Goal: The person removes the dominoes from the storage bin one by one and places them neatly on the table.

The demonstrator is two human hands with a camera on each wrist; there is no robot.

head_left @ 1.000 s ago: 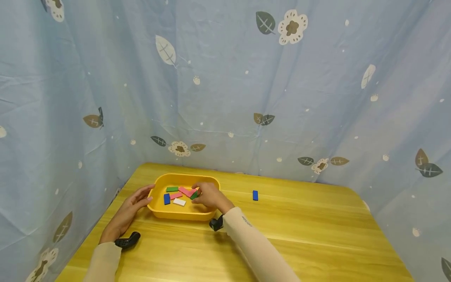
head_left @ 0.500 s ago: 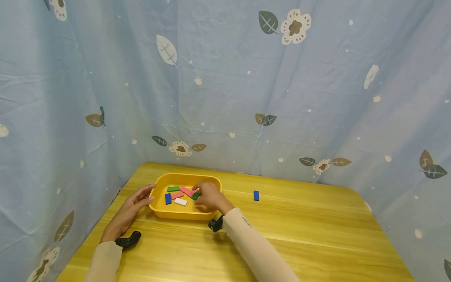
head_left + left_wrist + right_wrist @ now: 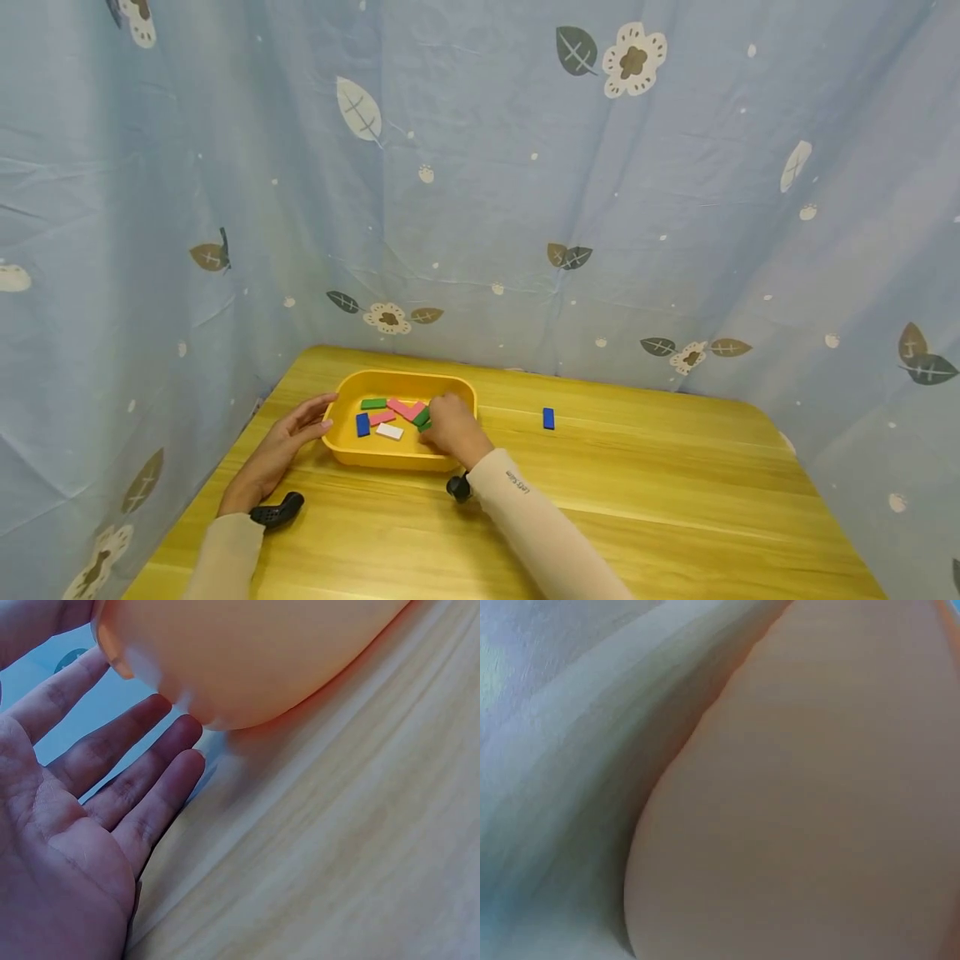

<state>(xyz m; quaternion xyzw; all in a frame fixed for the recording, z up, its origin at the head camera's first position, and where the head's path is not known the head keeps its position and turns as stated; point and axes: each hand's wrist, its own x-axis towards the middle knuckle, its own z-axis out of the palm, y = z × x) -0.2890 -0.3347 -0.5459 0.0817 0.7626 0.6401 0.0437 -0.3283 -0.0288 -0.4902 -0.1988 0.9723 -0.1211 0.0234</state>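
A yellow plastic tray [image 3: 393, 460] stands on the table. My left hand [image 3: 273, 454] touches its left end with fingers nearly straight; in the left wrist view, the left hand's fingers [image 3: 161, 776] lie against or close to the tray's outer wall. My right hand [image 3: 455, 431] reaches down into the right end, beside a green block [image 3: 422, 415] and a partly covered green piece; its fingertips are mostly hidden. Also inside lie another green block [image 3: 373, 404], pink blocks [image 3: 382, 418], a blue block [image 3: 363, 425] and a white block [image 3: 389, 432]. The right wrist view shows only the tray's outer wall [image 3: 795, 787].
One blue block [image 3: 549, 418] lies on the wooden table [image 3: 660, 483], right of the tray. A patterned blue curtain [image 3: 480, 208] hangs behind the table and along its sides. Black wrist devices [image 3: 277, 511] are worn at both wrists.
My right hand has shifted slightly right and nearer inside the tray, uncovering more of the pink and green blocks. My left hand stays at the tray's left end.
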